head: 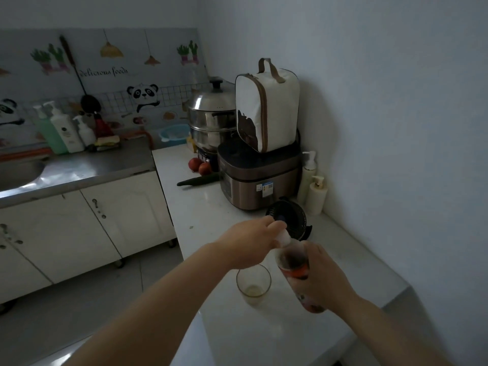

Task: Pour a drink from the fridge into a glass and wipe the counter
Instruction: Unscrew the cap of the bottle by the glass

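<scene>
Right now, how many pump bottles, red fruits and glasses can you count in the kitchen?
Pump bottles by the sink: 3
Pump bottles by the wall: 2
Red fruits: 2
Glasses: 1
Total: 8

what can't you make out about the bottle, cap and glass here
Head view only:
- Bottle cap: left hand covers it; on or off unclear.
- Bottle label: right hand wraps it, dim light blurs the print.
- Glass: pale bottom, liquid or reflection unclear.
</scene>
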Demonstrator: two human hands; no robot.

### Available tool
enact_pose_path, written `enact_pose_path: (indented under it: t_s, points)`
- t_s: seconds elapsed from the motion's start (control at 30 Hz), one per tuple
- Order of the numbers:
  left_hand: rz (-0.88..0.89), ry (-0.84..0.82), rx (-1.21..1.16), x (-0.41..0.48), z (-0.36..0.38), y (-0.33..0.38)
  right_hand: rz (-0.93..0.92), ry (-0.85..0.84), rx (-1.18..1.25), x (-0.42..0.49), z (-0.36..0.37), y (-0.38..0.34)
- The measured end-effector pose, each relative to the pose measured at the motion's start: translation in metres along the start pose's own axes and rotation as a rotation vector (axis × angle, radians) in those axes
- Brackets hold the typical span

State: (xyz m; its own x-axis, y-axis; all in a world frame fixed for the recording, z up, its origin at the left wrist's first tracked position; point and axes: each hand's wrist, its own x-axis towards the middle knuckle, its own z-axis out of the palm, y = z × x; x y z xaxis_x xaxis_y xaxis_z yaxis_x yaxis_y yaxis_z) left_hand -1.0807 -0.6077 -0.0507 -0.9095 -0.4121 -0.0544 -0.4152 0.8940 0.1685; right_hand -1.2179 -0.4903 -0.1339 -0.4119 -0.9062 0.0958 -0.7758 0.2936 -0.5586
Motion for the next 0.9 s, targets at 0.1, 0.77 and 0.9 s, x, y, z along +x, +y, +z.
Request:
enact_pose_path:
  t_s: [0.1,0.77,0.9]
  points:
    - [0.025,0.033,0.017,0.005,-0.001,-0.006,-0.004,0.013,0.011,0.006,0.0,-0.004]
    - [0.015,0.036,-0.114,0.017,-0.01,-0.011,0.026,0.039,-0.04,0.013,-0.003,-0.006]
    - [-0.01,0.056,0.066,0.018,-0.013,-0.006,0.038,0.023,-0.023,0.015,-0.002,-0.008]
